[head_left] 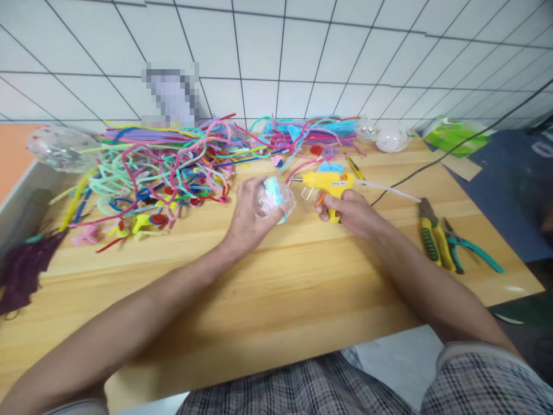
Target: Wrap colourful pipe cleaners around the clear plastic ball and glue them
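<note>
A clear round ball [286, 199] with a shiny iridescent strip across it is gripped by my left hand [253, 212], thumb in front and fingers behind. My right hand [345, 208] is wrapped round the handle of a yellow hot glue gun [324, 181], one finger at its orange trigger. The gun's metal nozzle points left, close to the ball; whether the two touch I cannot tell. A translucent glue stick [389, 190] sticks out of the gun's back end. Behind the gun lies a light blue piece [329, 167].
Tangled pipe cleaners [164, 167] cover the table's back left. Pliers [434, 236] and teal-handled cutters [470, 248] lie at the right. A black cable [432, 164] runs diagonally past my right hand. Clear balls [392, 138] stand by the tiled wall, near a green packet [455, 137].
</note>
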Motion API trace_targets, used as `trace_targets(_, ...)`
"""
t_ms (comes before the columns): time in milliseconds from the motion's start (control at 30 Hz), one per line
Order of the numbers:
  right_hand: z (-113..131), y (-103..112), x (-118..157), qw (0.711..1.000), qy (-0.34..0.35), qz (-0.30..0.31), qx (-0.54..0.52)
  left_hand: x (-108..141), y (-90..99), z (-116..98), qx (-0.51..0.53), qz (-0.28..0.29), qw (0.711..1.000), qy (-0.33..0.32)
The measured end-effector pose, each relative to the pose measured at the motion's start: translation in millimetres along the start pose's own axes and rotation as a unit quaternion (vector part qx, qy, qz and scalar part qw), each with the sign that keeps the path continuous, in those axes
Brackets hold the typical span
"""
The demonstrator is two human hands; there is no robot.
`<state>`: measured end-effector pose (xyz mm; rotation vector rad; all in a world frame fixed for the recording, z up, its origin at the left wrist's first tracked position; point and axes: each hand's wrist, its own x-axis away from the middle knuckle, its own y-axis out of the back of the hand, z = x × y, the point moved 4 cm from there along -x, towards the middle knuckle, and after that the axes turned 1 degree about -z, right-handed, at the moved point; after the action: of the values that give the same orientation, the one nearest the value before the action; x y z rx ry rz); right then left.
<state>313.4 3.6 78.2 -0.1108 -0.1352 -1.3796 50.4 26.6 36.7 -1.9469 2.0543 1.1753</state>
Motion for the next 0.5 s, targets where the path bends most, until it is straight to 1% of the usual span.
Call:
trace_targets(133,-11,-2,-2,1.0,-0.006,0.025,-0.018,6,-5.7,2,-0.017,-0.017,0.999,-0.03)
trace_targets(300,-27,4,-2,0.999,-0.014,0.035,-0.024,11,-0.4,8,-0.021,-0.037,0.997,-0.065)
trace_targets(500,-34,6,0,0.997,-0.044,0.06,0.005,9,0.4,2,-0.016,-0.013,0.998,-0.062)
